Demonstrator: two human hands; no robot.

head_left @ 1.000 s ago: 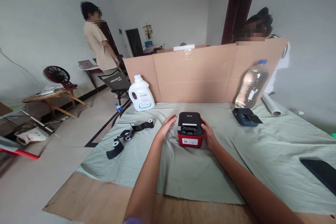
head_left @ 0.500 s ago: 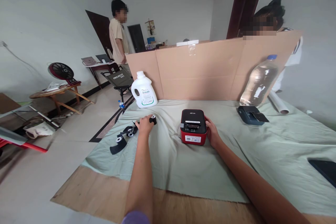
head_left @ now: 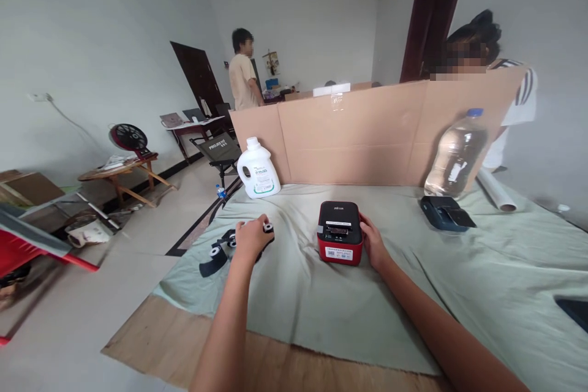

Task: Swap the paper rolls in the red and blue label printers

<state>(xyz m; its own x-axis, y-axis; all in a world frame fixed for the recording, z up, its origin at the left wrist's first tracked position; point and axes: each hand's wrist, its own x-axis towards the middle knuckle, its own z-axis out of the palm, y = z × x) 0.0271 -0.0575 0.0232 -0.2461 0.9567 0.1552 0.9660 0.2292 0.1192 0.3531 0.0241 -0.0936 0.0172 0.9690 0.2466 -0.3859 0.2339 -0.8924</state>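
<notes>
A small red-and-black printer (head_left: 340,239) stands on the green cloth, with a paper slot on top and a white label on its front. My right hand (head_left: 373,242) rests against the printer's right side, fingers stretched along it. To the left, my left hand (head_left: 252,237) is closed around a small black roll (head_left: 269,230) with a white core; its black strip hangs below the fingers. Beside that hand lie more black rolls with white cores (head_left: 215,260), partly unwound and partly hidden by the hand.
A white detergent jug (head_left: 260,171) and a large water bottle (head_left: 454,153) stand before an upright cardboard panel (head_left: 349,141). A dark device (head_left: 445,214), a white tube (head_left: 498,190) and a dark flat object (head_left: 574,311) lie right. Two people are beyond the panel.
The view has tilted up slightly. My left hand has drawn a little nearer to me and its fingers have closed around the roll. My right hand stays on the printer.
</notes>
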